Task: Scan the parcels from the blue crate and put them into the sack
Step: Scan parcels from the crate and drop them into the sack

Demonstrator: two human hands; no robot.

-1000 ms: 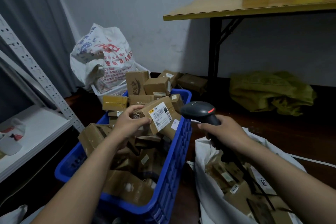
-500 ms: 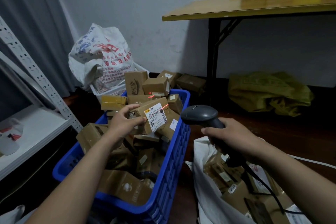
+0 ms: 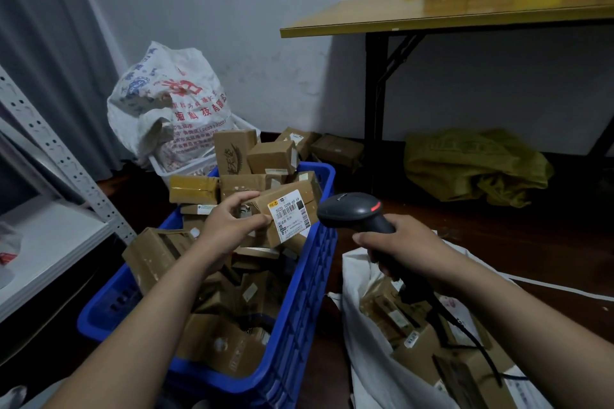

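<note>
A blue crate (image 3: 299,302) full of brown cardboard parcels stands on the floor at centre left. Over its far right corner my left hand (image 3: 229,226) grips a small brown parcel (image 3: 289,219), white barcode label turned toward me. My right hand (image 3: 402,246) holds a dark handheld scanner (image 3: 352,211) by its grip, the head pointing left at the label, a red light on its top. Below my right arm lies the open white sack (image 3: 372,375) with several parcels inside; the scanner's black cable runs down across it.
A printed white bag (image 3: 166,103) and loose boxes sit behind the crate by the wall. A yellow-topped table (image 3: 432,15) with boxes stands at upper right, a crumpled yellow-green sack (image 3: 471,166) under it. A white metal shelf (image 3: 50,242) lines the left side.
The red scan line seen on the parcels half a second ago is gone. My left hand has tilted the parcel's label more toward me, and the scanner sits slightly lower and closer to it.
</note>
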